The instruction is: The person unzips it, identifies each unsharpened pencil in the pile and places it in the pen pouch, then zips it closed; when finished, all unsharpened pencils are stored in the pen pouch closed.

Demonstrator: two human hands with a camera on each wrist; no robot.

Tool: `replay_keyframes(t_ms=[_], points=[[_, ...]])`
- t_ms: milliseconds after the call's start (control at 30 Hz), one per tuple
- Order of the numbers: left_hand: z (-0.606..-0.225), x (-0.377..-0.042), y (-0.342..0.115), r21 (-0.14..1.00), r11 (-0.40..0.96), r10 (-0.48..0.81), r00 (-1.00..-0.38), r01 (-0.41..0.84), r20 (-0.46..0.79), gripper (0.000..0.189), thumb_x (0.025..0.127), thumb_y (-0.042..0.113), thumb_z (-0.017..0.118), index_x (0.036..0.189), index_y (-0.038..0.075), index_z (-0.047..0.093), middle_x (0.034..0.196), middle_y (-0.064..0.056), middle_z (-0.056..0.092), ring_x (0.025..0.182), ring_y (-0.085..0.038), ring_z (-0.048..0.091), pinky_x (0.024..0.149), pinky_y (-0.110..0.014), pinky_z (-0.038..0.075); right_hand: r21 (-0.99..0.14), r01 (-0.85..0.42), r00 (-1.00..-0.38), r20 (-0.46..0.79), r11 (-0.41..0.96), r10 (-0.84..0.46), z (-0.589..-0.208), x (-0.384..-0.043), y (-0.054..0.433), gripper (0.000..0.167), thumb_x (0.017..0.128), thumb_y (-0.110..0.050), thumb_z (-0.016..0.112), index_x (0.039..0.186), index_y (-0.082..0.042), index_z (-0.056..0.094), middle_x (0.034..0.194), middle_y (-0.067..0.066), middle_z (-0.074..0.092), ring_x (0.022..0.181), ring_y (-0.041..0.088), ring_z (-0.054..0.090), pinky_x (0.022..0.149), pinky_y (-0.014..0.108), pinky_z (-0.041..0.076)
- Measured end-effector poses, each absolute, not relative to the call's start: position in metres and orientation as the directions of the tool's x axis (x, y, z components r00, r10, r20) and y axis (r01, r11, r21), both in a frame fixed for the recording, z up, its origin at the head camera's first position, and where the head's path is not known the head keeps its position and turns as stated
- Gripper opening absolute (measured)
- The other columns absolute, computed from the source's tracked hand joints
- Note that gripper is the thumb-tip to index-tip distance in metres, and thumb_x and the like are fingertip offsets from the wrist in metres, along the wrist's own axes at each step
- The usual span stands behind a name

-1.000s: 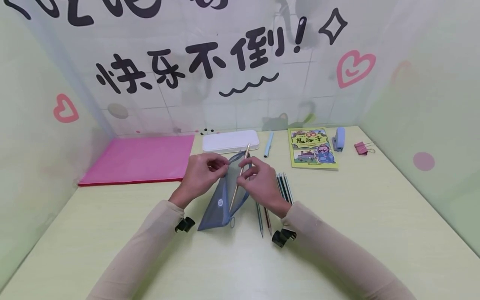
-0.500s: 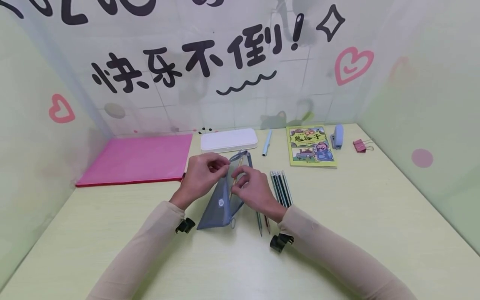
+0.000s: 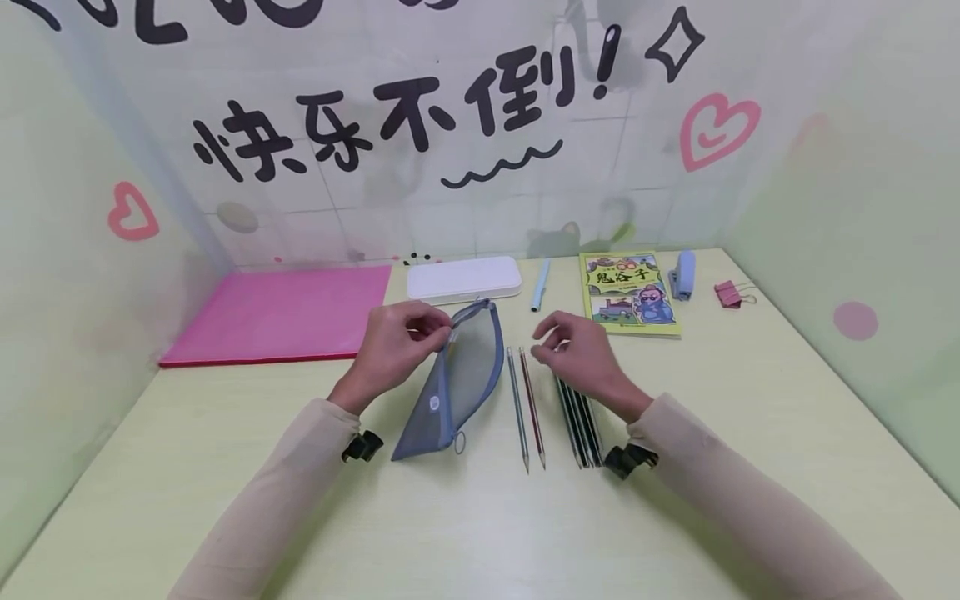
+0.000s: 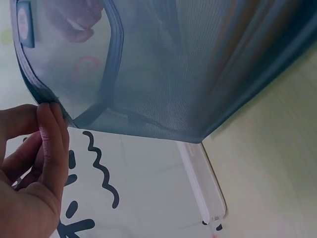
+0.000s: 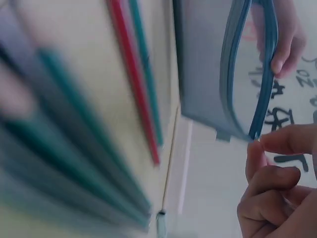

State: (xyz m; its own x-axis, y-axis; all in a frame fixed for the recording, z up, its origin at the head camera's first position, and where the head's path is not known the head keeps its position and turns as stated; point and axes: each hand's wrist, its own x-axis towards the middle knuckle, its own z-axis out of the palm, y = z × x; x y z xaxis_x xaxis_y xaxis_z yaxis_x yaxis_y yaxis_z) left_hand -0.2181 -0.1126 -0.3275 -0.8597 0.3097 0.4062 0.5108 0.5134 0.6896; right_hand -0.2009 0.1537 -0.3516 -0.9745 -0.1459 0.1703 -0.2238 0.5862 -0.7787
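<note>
My left hand (image 3: 401, 342) pinches the upper edge of a blue-grey mesh zip pencil pouch (image 3: 476, 362), which stands tilted on the table with its mouth open. Through the mesh in the left wrist view (image 4: 158, 79), blurred brownish streaks show inside. To the right of the pouch, my right hand (image 3: 588, 354) hovers with fingers loosely bent and nothing visible between them. Under its palm and wrist lies a row of several dark green pencils (image 3: 579, 429), partly hidden. Between them and the pouch lie a red pencil (image 3: 532, 408) and a green pencil (image 3: 517, 408), side by side.
A pink folder (image 3: 277, 317) lies at the back left. Along the back are a white case (image 3: 465, 279), a light blue pen (image 3: 540, 285), a yellow book (image 3: 630, 296), a blue stapler (image 3: 682, 277) and a pink binder clip (image 3: 727, 294). Walls enclose the table's back and sides.
My right hand lowered a gold-coloured pencil into the pouch, let it go and moved right, over the green pencils. The left hand keeps its hold on the pouch's edge.
</note>
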Motion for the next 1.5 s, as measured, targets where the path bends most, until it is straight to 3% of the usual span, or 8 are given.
replay_keyframes(t_ms=[167,367,667,1133,1333,1433,1500], points=[[-0.327,-0.219,-0.114,0.678,0.527,0.328,-0.859,0.512,0.394,0.011,0.089,0.005,0.072,0.098,-0.001,0.076,0.089,-0.011,0.076,0.074,-0.016,0.07,0.069,-0.025,0.062,-0.67,-0.236,-0.965,0.075,0.704,-0.252,-0.358,-0.201,0.185,0.008,0.088,-0.013,0.07,0.093,-0.007,0.068,0.08,0.007,0.068,0.068,0.014,0.058,0.059,0.025,0.046],[-0.328,-0.219,-0.117,0.676,0.528,0.344,-0.858,0.513,0.382,0.009,0.088,0.005,0.073,0.096,0.002,0.077,0.089,-0.011,0.076,0.074,-0.015,0.069,0.07,-0.026,0.062,-0.603,-0.289,-0.928,-0.013,0.744,-0.372,-0.366,-0.198,0.199,0.007,0.086,-0.008,0.071,0.092,-0.008,0.067,0.079,0.003,0.067,0.07,0.013,0.056,0.061,0.025,0.046],[-0.329,-0.22,-0.115,0.678,0.529,0.367,-0.858,0.51,0.359,0.011,0.088,0.006,0.073,0.097,0.002,0.077,0.09,-0.01,0.076,0.074,-0.014,0.069,0.07,-0.026,0.063,-0.543,-0.346,-0.912,0.004,0.765,-0.409,-0.373,-0.199,0.195,0.012,0.079,0.0,0.068,0.088,-0.008,0.067,0.073,0.001,0.064,0.067,0.011,0.053,0.062,0.023,0.044],[-0.332,-0.22,-0.115,0.688,0.53,0.364,-0.866,0.496,0.343,0.01,0.087,0.006,0.075,0.097,0.004,0.078,0.092,-0.01,0.076,0.075,-0.015,0.069,0.07,-0.025,0.062,-0.414,-0.335,-0.904,-0.11,0.846,-0.412,-0.369,-0.204,0.172,0.012,0.082,-0.008,0.075,0.092,-0.01,0.068,0.078,0.005,0.068,0.064,0.014,0.057,0.059,0.025,0.046],[-0.334,-0.219,-0.115,0.691,0.526,0.367,-0.865,0.496,0.341,0.01,0.087,0.006,0.075,0.097,0.004,0.078,0.092,-0.01,0.076,0.075,-0.014,0.069,0.07,-0.025,0.062,-0.457,-0.264,-0.92,-0.144,0.849,-0.364,-0.371,-0.205,0.169,0.023,0.078,-0.004,0.073,0.1,-0.009,0.071,0.09,0.009,0.07,0.065,0.014,0.06,0.058,0.024,0.046],[-0.334,-0.218,-0.114,0.692,0.523,0.374,-0.863,0.498,0.34,0.01,0.087,0.005,0.074,0.097,0.004,0.078,0.092,-0.01,0.077,0.075,-0.015,0.069,0.07,-0.026,0.062,-0.517,-0.214,-0.927,-0.158,0.829,-0.339,-0.373,-0.206,0.173,0.025,0.078,-0.006,0.075,0.102,-0.01,0.073,0.104,0.012,0.068,0.069,0.014,0.062,0.06,0.025,0.048],[-0.335,-0.218,-0.114,0.692,0.52,0.377,-0.861,0.501,0.34,0.01,0.088,0.005,0.074,0.096,0.004,0.078,0.092,-0.01,0.077,0.075,-0.015,0.069,0.07,-0.026,0.062,-0.577,-0.187,-0.929,-0.16,0.795,-0.335,-0.375,-0.207,0.178,0.026,0.078,-0.008,0.076,0.103,-0.011,0.073,0.103,0.012,0.069,0.07,0.015,0.063,0.061,0.026,0.049]])
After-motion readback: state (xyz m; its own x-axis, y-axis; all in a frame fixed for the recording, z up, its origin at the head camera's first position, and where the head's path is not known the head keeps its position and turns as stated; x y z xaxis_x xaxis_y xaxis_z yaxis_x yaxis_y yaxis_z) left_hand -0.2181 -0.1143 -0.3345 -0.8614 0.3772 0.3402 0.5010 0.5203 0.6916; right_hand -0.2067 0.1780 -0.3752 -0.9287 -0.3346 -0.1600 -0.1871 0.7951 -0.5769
